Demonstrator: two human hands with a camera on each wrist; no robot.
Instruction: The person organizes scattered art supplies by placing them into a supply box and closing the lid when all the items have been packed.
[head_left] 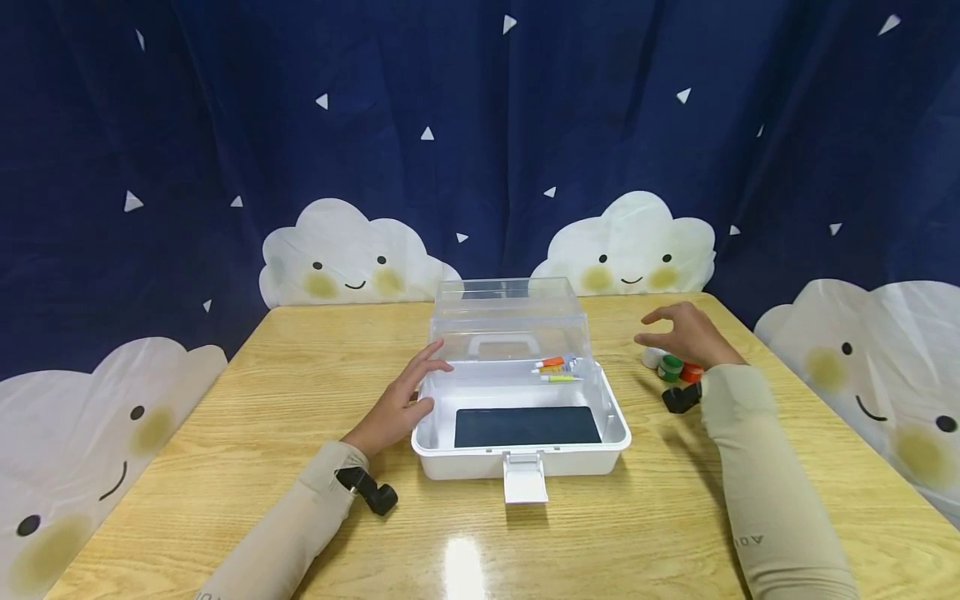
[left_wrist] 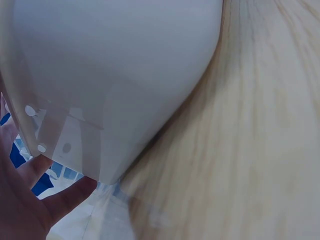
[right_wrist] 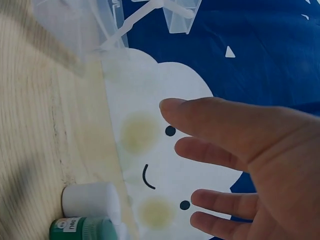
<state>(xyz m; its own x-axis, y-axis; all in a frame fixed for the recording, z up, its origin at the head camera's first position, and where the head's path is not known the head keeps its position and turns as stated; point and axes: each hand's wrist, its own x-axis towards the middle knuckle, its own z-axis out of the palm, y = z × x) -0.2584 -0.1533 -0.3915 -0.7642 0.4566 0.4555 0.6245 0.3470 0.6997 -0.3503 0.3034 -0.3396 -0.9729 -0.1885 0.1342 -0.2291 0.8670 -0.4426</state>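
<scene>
Fingers (right_wrist: 225, 202) of the right hand (head_left: 688, 335) are spread, thumb wide of them, nothing held, above the jars and clear of them. Left hand (head_left: 397, 408) is also spread, at the left rim of the white box (head_left: 465, 464) (can't confirm contact). White jar (head_left: 652, 357), green jar (head_left: 669, 369) and red jar (head_left: 692, 372) sit grouped on the table (head_left: 352, 350), right of the box. My read: jars are light-ish, stiff, smooth, probably a bit slippery. Take one round its body, thumb opposite fingers; a cap-only pinch risks slipping. Box looks like stiff, light plastic, likely to slide; steady it by the side wall.
</scene>
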